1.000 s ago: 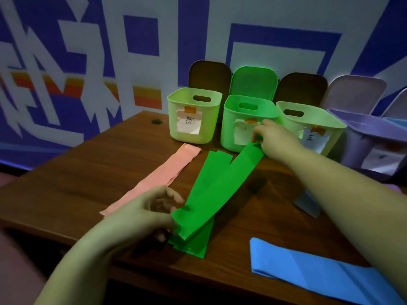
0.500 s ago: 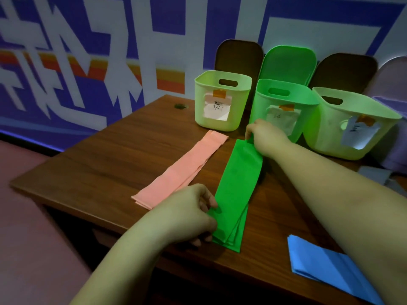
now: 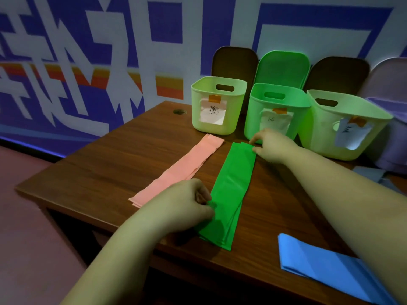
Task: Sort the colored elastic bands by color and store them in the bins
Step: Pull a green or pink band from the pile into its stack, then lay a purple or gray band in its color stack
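A stack of green elastic bands lies lengthwise on the brown table. My left hand pinches the stack's near left edge. My right hand pinches its far end, just in front of the green bin. A stack of pink bands lies flat to the left of the green ones. Blue bands lie at the near right edge. A pale green labelled bin stands behind the pink bands, and another pale bin stands right of the green one.
Bin lids lean against the wall behind the bins: brown, green and brown. A purple bin is cut off at the right edge. The table's left and near edges drop to a reddish floor.
The lifted green band has come down flat onto the green stack. Both hands stay at its two ends, and the view has shifted a little left.
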Available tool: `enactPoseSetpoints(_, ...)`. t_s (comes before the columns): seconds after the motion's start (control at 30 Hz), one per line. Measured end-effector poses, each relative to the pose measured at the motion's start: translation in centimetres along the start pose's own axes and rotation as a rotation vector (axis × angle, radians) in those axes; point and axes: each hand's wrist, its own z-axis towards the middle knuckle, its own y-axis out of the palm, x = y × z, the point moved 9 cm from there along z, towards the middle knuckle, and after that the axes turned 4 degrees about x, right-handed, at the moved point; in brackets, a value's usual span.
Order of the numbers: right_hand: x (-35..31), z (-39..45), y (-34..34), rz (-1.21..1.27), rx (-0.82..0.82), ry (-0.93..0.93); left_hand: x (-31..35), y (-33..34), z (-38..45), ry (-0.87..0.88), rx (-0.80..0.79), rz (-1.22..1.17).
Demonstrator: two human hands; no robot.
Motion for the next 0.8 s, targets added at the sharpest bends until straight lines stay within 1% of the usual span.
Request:
enactPoseSetpoints(0.1,1.8,-1.9,-1.4,-0.002,-0.004,-0.002,2.2,-0.1,1.0,0.045,0.066,0.058)
enactPoseSetpoints(0.23,6.6,-5.3,-2.5,0.001,-0.046,0.043,6.7,1.4,3.1,0.142,0.124,0.119)
enactPoseSetpoints(0.33,11.4,-8.2,-3.2,-0.012,-0.059,0.098,10.1,4.3,5.4,0.177,0.094,0.162)
enactPoseSetpoints(0.53,20.4,-14.0,-4.1,0.047,-0.038,0.290,15.3,12.0,9.5,0.207,0.000,0.228)
enactPoseSetpoints(0.7,25.6,-16.8,-3.3,0.228,0.028,0.451,17.5,16.1,10.9,0.164,-0.025,0.308)
enactPoseSetpoints(0.8,27.5,-16.9,-3.0,0.309,0.127,0.515,18.2,17.2,11.7,0.147,-0.025,0.306)
